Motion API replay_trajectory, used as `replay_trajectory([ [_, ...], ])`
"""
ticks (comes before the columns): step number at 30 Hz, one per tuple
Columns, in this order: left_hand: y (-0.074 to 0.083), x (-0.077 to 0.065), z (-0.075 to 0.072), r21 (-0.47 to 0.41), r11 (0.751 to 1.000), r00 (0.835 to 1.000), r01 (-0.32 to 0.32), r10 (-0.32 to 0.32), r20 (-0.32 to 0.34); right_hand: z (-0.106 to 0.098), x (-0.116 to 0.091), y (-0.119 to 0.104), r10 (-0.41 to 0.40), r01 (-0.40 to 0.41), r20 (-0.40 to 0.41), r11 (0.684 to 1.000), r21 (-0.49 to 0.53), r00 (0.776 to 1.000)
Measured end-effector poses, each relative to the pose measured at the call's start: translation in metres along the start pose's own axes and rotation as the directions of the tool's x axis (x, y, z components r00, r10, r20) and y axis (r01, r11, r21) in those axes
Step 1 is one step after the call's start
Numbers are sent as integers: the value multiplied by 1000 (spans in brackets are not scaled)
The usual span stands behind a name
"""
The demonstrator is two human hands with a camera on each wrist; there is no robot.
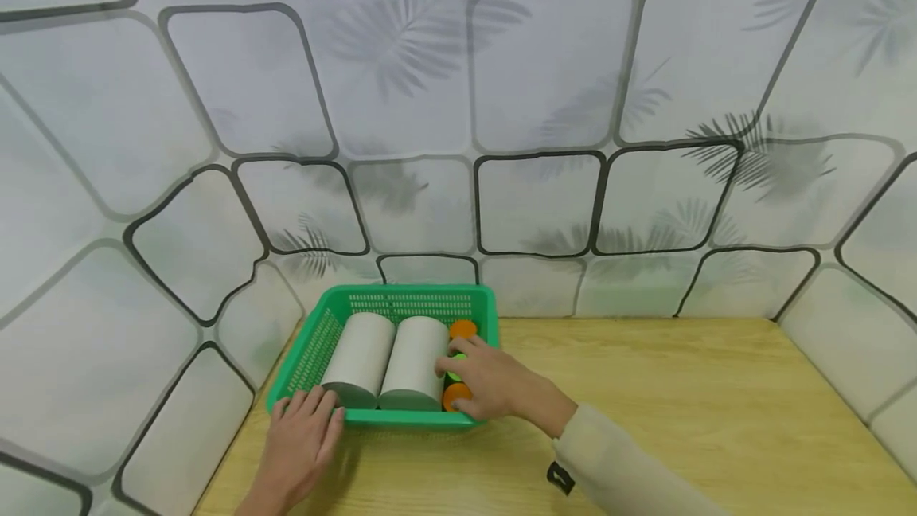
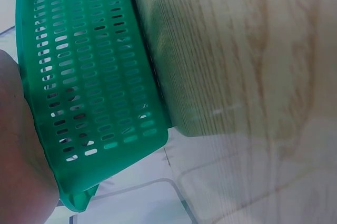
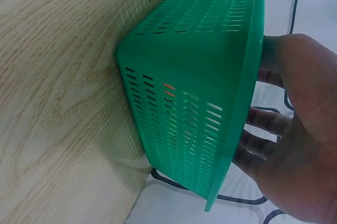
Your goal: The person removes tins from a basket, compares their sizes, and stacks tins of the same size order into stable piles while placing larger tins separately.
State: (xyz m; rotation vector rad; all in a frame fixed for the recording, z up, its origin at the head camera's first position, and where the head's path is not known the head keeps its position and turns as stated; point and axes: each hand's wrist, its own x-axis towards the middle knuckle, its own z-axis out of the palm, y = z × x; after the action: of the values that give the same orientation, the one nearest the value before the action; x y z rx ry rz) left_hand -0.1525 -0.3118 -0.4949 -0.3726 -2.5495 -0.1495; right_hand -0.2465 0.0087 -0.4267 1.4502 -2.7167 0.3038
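A green slatted plastic basket (image 1: 401, 418) stands on the table. Two white paper rolls (image 1: 358, 357) lie side by side in it, left and middle. Along its right side sit round orange-topped containers (image 1: 462, 330), one at the back and one in front, with a green-topped container (image 1: 456, 373) between them. My right hand (image 1: 490, 377) reaches over the right rim, its fingers curled about the green-topped container; in the right wrist view the basket wall hides the fingertips. My left hand (image 1: 301, 436) rests with its fingers over the basket's near left rim.
The light wood-grain table (image 1: 645, 396) extends to the right of the basket. Patterned white cloth walls (image 1: 544, 205) rise behind the table and at both sides. The basket stands close to the back and left walls.
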Motion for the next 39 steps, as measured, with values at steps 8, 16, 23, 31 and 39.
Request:
replay_trajectory([
  [8, 0, 0, 1, -6, 1000, 1000, 15, -15, 8, 3, 9, 4, -6, 7, 50, 1000, -17, 999],
  [16, -1, -1, 1, -5, 1000, 1000, 19, -19, 16, 6, 16, 10, 16, -16, 63, 1000, -5, 998],
  [23, -2, -1, 2, 3, 1000, 999, 25, -25, 37, 11, 27, 17, 29, -22, 83, 996, -84, 996],
  [31, -2, -1, 1, 7, 1000, 999, 16, -17, 33, 17, 40, 15, 96, -77, 169, 990, -115, 981],
  [39, -2, -1, 1, 7, 1000, 998, 27, -28, 49, 21, 54, 13, 155, -129, 245, 985, -118, 957],
])
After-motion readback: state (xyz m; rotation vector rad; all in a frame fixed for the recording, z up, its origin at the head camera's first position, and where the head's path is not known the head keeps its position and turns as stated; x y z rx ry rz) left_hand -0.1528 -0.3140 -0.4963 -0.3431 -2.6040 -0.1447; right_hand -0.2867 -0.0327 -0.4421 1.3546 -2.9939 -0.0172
